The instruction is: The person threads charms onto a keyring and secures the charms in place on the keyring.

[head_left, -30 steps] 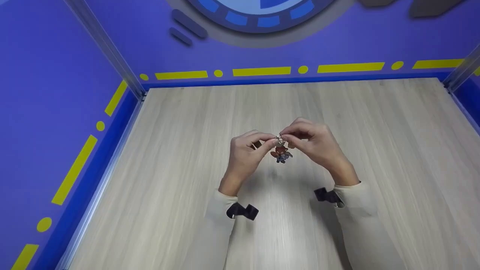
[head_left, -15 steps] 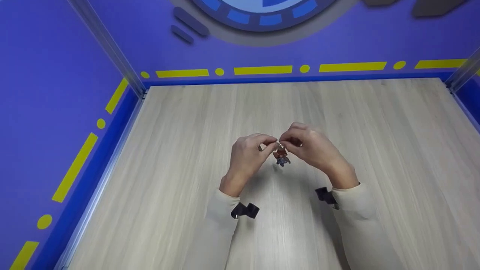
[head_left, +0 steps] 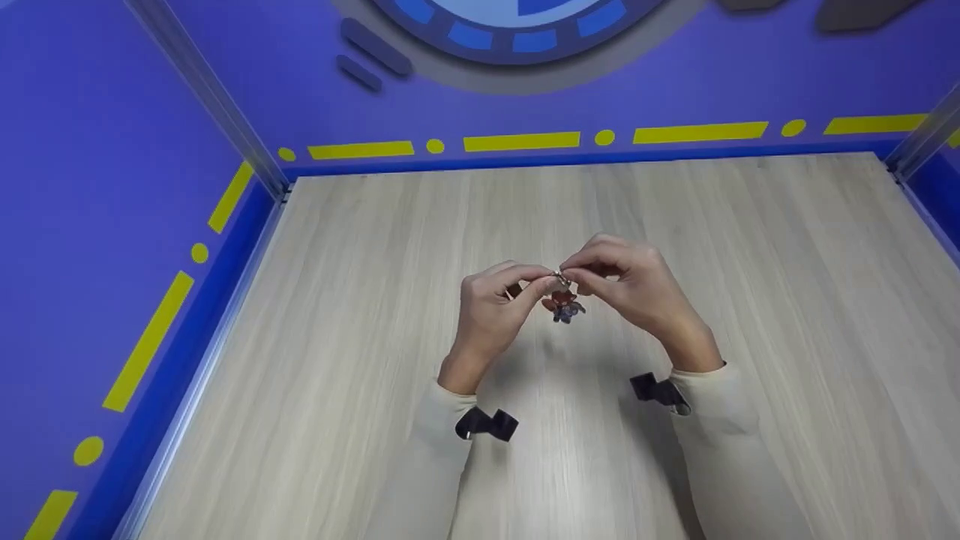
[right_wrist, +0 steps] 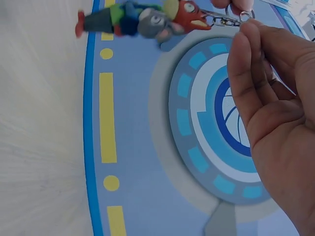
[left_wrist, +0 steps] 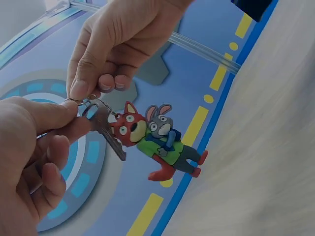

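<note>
Over the wooden table, both hands hold a keyring between them in the head view. My left hand pinches it from the left with thumb and forefinger. From the right, the thumb and fingertips of my right hand pinch the small metal split ring. A silver key hangs from the ring beside the left fingers. On a short chain dangles a rubber charm, a red fox in a green shirt with a grey rabbit. Fingertips partly hide the ring, so where the key joins it is unclear.
The light wood tabletop lies below the hands. Blue panels with yellow dashes stand at the back and left, joined by a metal post. Each sleeve wears a black wrist strap.
Half a second ago the hands dipped slightly and closer together with the charm turned; now they are back up and a little apart. Both grips on the keyring persist.
</note>
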A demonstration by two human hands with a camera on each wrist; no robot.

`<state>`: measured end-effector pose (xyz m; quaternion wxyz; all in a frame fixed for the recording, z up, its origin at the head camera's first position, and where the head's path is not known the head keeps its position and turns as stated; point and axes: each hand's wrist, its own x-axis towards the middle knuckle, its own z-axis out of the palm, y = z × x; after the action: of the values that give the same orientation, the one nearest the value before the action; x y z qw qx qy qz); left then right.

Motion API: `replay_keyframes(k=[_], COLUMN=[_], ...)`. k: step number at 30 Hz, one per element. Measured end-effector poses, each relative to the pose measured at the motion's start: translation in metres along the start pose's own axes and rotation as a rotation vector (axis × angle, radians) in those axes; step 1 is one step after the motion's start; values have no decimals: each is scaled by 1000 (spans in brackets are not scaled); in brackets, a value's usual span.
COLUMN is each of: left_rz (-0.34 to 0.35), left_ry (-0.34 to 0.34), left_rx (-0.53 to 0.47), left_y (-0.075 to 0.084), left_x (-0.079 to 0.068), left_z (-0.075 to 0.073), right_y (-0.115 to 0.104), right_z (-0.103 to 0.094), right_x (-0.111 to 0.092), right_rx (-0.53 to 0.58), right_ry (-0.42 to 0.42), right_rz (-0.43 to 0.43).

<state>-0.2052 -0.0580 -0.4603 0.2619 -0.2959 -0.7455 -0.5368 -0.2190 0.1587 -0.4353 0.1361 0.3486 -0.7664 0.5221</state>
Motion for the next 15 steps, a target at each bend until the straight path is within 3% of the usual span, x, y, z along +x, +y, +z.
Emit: replay_keyframes(k=[4, 7, 10, 15], left_rz=[-81, -126, -101, 16], left_ry=[-1, -17, -36, -48], left_rx=[-123, -130, 6, 311], left_y=[1, 0, -1, 0], left_x=[-1, -1, -1, -1], left_z=[0, -1, -2, -1], right_y=[0, 0, 2, 2], right_z=[0, 0, 1, 3], right_x=[0, 1, 1, 0], right_rx=[47, 28, -46, -163], right_ry=[6, -1, -30, -79], right_rz=[-1, 0, -2, -23])
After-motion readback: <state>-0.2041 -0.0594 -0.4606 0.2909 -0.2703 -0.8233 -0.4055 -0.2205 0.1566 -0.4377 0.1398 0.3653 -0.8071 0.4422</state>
